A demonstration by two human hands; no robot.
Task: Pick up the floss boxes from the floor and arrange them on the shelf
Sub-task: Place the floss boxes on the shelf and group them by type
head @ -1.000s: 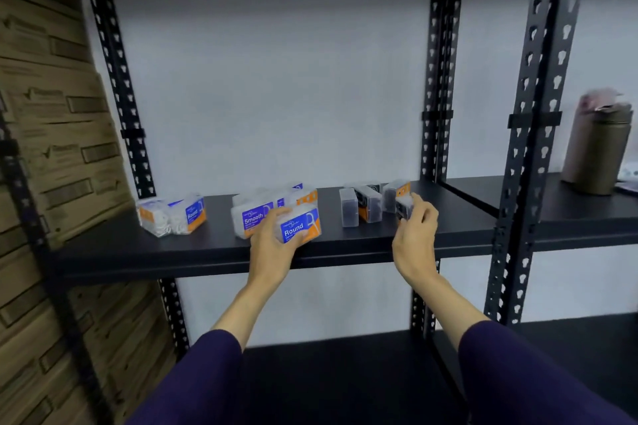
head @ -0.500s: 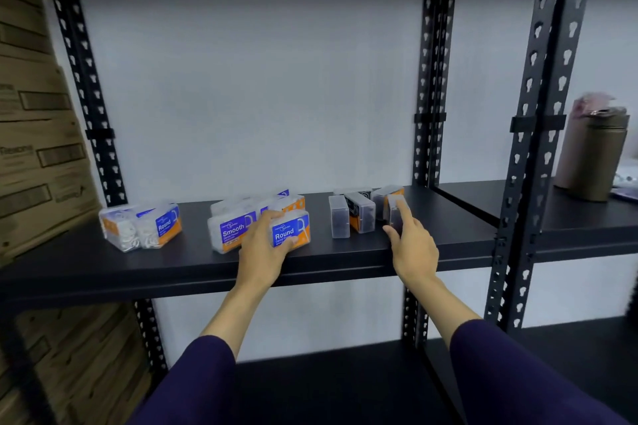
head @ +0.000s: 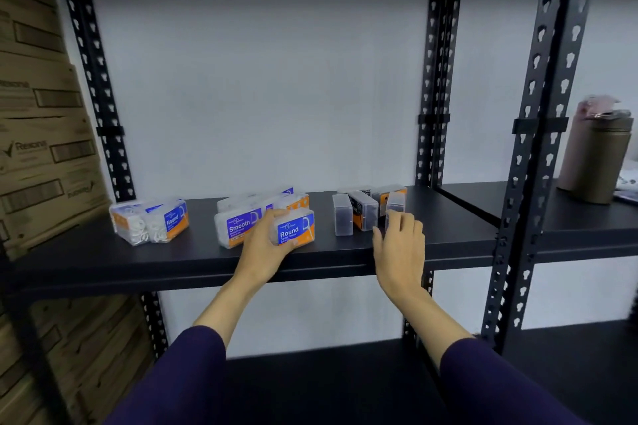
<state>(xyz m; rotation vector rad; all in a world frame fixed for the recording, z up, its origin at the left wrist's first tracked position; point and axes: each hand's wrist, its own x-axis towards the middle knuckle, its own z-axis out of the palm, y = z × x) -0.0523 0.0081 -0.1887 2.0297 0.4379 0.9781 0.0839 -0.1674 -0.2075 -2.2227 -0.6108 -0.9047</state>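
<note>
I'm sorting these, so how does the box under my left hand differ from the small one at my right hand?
The Round box is wide, with a blue and orange label facing out; the small box is narrow, upright and shows a plain frosted side. The left hand wraps the Round box; the right hand only fingertips the small box. Both stand on the shelf.

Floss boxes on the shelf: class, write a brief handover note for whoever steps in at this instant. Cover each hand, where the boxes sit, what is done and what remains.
Left hand: gripping the "Round" box at the front of the shelf, beside the "Smooth" box.
Right hand: fingers on a small clear box in the right-hand cluster; firm grip unclear.
Placed: one box at far left, a middle group, small boxes at right.
Left: release both and straighten the rows. The floor is out of view, so check it for more boxes.
</note>
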